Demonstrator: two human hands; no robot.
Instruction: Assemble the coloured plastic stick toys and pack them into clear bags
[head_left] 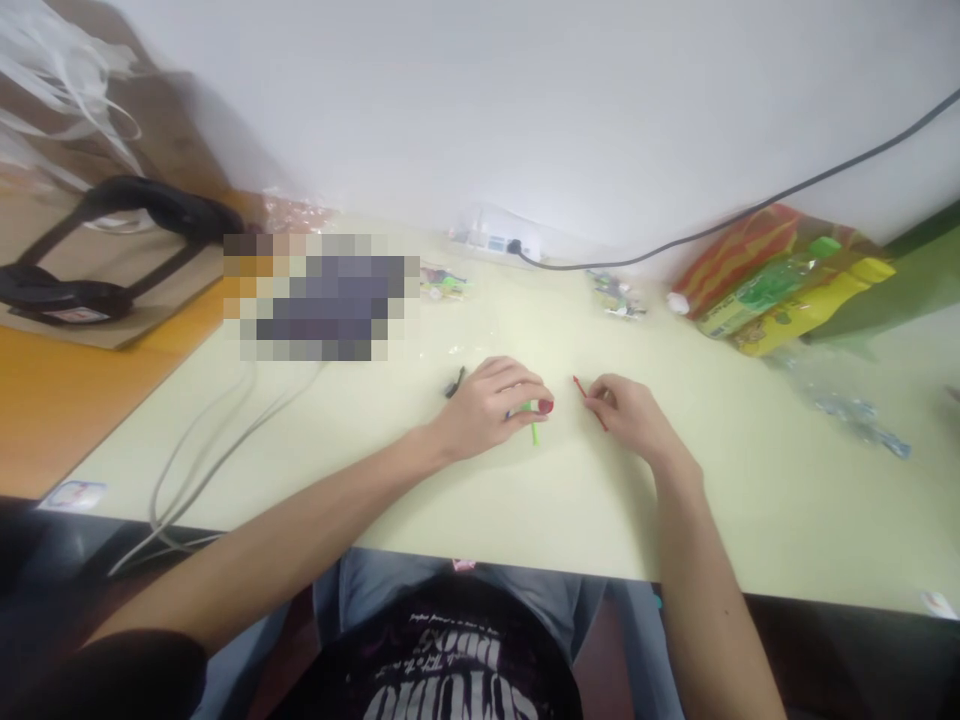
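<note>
- Red rod (580,386): slim, with a pointed, arrow-like tip; located above the surface (465,510), just right of the multicoloured piece. Its tip and lower end show; its middle is covered by the right hand (628,410).
- Right-hand fingers: clamped on the red rod between thumb and index finger; the remaining fingers are curled.
- Multicoloured piece (535,434): small, with a rounded red end, a pale band, and bright green parts, one of them a thin stem pointing downward. Its far side is hidden by the left hand (491,400); its exact form cannot be determined.
- Left-hand fingers: clamped on the multicoloured piece, thumb below, other fingers arched over it.
- Black part (454,384): lies on the surface just beside the left hand, partly covered by it; type not identifiable.
- Left packet (444,282) and right packet (616,295): small coloured items near the wall; contents too blurred to separate.
- Black cable (645,260): runs from a plug at the wall side and is cut off at the right edge.
- Pixelated area (330,300): dark, details obscured.
- Green-capped bottle (776,280): at right, beside bright packaging.
</note>
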